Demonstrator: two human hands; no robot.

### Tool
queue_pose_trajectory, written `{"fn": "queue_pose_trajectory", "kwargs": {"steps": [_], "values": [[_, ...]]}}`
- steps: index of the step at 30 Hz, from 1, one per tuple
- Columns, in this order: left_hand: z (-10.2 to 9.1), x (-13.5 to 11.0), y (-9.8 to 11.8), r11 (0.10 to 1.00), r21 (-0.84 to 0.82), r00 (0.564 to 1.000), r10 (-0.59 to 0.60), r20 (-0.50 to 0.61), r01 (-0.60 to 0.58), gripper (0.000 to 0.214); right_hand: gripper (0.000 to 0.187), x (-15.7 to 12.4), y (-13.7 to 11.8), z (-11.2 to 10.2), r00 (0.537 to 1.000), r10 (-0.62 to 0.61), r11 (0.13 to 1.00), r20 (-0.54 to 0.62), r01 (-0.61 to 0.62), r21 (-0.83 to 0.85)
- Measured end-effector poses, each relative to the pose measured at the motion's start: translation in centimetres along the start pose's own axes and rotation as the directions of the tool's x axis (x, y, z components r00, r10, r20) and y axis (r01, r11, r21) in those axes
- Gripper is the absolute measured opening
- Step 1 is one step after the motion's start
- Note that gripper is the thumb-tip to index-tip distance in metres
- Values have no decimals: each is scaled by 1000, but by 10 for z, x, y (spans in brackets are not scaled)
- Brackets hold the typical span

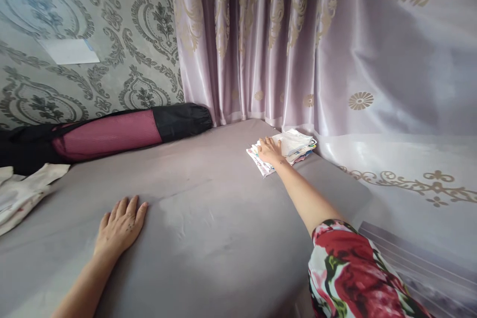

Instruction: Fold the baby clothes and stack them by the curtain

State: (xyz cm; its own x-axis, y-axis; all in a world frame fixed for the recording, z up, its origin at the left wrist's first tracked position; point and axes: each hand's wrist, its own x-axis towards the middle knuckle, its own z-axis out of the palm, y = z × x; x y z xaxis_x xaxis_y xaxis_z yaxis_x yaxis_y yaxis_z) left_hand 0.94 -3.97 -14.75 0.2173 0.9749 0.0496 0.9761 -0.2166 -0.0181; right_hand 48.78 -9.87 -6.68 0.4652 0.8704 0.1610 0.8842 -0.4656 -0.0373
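My right hand [271, 150] lies flat on a stack of folded cloths [296, 144], mostly white with coloured prints, near the far right corner of the bed. Its fingers are stretched out over the top of the pile. On the grey bed sheet [208, 218] rests my left hand [122, 222], palm down with the fingers slightly spread and holding nothing. A white garment with small prints [26, 194] lies at the left edge of the view, apart from my left hand.
A long rolled mat in a maroon and black bag [112, 134] lies along the patterned wall [149, 25]. Lilac curtains [253, 59] hang behind the bed and down its right side. Striped purple fabric [421, 258] shows at the lower right.
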Motion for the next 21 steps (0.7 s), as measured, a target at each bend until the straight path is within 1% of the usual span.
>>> {"fn": "queue_pose_trajectory", "kwargs": {"steps": [2, 3, 4, 6, 9, 13, 14, 17, 21], "values": [[2, 1, 0, 1000, -16, 1000, -19, -4, 19, 72, 51, -10, -17, 0, 994, -54, 999, -96, 53, -8], [3, 1, 1, 999, -22, 1000, -24, -6, 24, 71, 51, -16, -27, 2, 987, -95, 995, -129, 95, -5], [4, 1, 0, 999, -26, 1000, -25, -8, 25, 71, 50, -23, -39, 4, 983, -124, 992, -138, 126, 8], [5, 2, 0, 999, -26, 1000, -23, -12, 23, 71, 50, -37, -63, 10, 976, -192, 978, -105, 199, 60], [5, 4, 1, 1000, -13, 1000, -20, -12, 20, 70, 48, -56, -98, 20, 958, -287, 945, -21, 286, 157], [-3, 1, 8, 1000, -11, 1000, -28, -12, 28, 66, 48, -73, -136, 26, 916, -398, 894, 43, 377, 240], [-6, 0, 12, 1000, -7, 1000, -8, -19, 8, 64, 48, -76, -145, 27, 906, -421, 884, 55, 395, 252], [-16, -5, 21, 999, -45, 999, -25, -45, 23, 60, 49, -85, -169, 29, 874, -479, 856, 81, 444, 265], [-24, -8, 26, 993, -108, 997, -53, -48, 48, 60, 50, -94, -202, 39, 818, -571, 809, 68, 546, 220]]}}
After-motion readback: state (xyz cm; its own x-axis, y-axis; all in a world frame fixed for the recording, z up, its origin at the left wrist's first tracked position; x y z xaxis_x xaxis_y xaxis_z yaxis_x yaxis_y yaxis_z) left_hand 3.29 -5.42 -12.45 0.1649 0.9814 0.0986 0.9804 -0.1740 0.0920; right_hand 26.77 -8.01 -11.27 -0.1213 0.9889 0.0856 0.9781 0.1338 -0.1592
